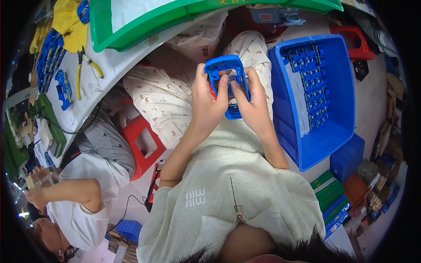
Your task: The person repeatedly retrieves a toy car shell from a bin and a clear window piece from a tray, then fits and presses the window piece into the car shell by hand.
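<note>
A blue plastic housing (224, 59), with an open middle and a rounded upper end, is held above my lap. My left hand (208, 101) grips its left side and my right hand (254, 105) its right side. Both thumbs press on the middle of the housing, where a small clear or grey piece shows; its exact kind I cannot make out. The fingers behind the housing are hidden. To the right of my hands stands a blue crate (344, 92), with rows of similar small blue plastic parts (312, 87) along its left side.
A white table (103, 65) at the left bears a green tray (153, 31), yellow-handled pliers (79, 74), a yellow cloth (70, 24) and blue plastic parts (64, 90). A co-worker (87, 197) sits at lower left, near a red stool (142, 144). Another red stool (357, 41) stands far right.
</note>
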`<state>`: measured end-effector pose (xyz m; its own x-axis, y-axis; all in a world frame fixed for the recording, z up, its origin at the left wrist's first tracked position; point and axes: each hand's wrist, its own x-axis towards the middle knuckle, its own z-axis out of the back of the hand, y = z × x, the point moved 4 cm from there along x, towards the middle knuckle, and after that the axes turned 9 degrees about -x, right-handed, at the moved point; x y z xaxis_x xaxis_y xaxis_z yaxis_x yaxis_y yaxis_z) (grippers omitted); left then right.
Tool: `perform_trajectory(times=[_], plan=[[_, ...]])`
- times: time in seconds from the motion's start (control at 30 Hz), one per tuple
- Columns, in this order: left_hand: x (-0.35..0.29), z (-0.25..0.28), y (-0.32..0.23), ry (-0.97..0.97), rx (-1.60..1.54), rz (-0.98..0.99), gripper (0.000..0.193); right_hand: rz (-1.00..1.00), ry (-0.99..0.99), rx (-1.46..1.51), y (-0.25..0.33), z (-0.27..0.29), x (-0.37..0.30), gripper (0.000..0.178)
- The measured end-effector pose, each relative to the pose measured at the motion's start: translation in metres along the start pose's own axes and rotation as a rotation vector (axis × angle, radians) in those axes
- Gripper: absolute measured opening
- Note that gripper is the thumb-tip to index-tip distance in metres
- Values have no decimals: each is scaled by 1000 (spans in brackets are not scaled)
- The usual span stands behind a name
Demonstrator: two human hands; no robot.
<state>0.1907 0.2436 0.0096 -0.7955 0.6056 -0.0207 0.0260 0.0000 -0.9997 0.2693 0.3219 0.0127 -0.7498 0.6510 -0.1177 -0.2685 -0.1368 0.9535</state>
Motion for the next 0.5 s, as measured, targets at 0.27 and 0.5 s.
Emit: perform_trajectory(times=[0.27, 0.5], plan=[[1, 3, -2, -14, 43, -3, 14, -101, 190, 135, -10, -1, -7, 16], [0, 3, 10, -43, -68, 47, 17, -86, 149, 103, -13, -2, -5, 16]])
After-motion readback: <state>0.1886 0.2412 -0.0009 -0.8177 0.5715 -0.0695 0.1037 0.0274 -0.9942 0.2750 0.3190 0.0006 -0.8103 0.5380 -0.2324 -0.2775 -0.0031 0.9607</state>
